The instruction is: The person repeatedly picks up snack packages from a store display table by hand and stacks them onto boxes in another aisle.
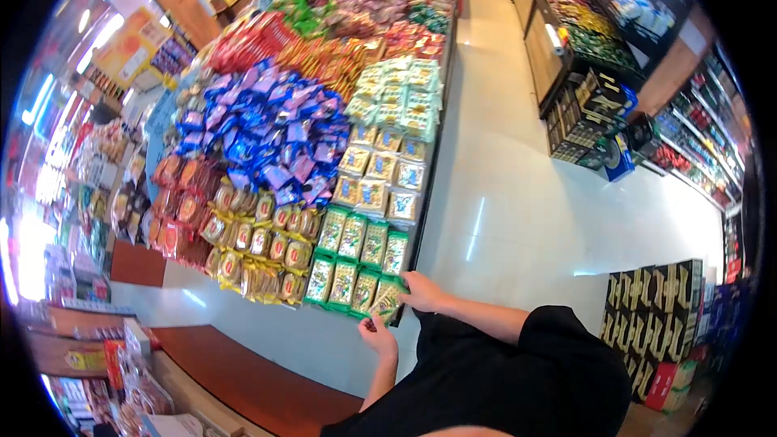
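Observation:
At the near right corner of the display, a green-edged snack packet (pixel 387 298) lies slightly askew from its row. My right hand (pixel 422 291) grips its right edge with the fingers closed. Below it, my left hand (pixel 379 336) has curled fingers at the packet's lower edge, pinching it. Several similar green packets (pixel 353 235) lie in two neat rows beside and beyond it. To their left are yellow-edged packs of round snacks (pixel 261 240).
Cream packets (pixel 381 167) and a heap of blue and pink packets (pixel 267 129) cover the display farther off. A pale tiled aisle (pixel 494 186) runs along its right. Stacked black cartons (pixel 647 316) stand at the right; a brown counter (pixel 243 376) is at lower left.

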`<state>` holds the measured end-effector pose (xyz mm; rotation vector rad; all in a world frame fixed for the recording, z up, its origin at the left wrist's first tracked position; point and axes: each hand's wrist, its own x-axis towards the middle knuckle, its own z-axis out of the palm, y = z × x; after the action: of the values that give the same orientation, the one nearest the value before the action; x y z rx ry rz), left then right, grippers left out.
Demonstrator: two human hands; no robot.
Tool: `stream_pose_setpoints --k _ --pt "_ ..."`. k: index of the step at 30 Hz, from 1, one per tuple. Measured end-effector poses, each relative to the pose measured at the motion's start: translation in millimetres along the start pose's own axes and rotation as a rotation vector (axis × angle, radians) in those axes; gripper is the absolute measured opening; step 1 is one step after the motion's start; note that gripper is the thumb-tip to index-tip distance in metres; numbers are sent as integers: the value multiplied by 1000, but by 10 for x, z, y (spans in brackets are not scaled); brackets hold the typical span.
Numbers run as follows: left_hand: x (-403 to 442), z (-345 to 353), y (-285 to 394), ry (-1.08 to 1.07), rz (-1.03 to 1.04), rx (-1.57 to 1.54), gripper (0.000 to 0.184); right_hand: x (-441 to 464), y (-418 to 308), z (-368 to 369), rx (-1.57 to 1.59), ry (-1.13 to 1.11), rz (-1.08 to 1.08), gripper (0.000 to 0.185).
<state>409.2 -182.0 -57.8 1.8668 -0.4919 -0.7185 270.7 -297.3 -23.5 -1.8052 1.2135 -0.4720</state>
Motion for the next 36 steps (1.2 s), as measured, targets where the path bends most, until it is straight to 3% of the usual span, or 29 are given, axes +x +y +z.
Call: stream_pose_setpoints --k 8,14,21,25,28,32,33,36 --pt "-949 782 262 -277 247 76 21 -1262 497 -892 48 279 132 39" --pt "-2199 1668 337 -655 363 27 36 -2690 1157 -1727 9 697 177 38" --pt "-3970 2642 288 -1161 614 148 49 -4663 1576 -2359 84 1120 519 32" --pt "-4817 2915 210 -1433 674 181 49 -5461 1833 -2274 101 1404 653 27" --pt "-5353 3055 81 -1611 779 317 48 -5905 2123 -2075 -65 1651 743 34" --pt "-6147 3222 -152 -1815 913 491 47 -6680 2226 -2045 337 1571 1030 45" --pt "-6396 3264 -218 -1865 896 481 46 -6851 2367 -2017 221 1700 977 41" --pt "-7133 3433 -470 -1989 860 453 44 -7401 2664 -2071 163 1790 1074 47"
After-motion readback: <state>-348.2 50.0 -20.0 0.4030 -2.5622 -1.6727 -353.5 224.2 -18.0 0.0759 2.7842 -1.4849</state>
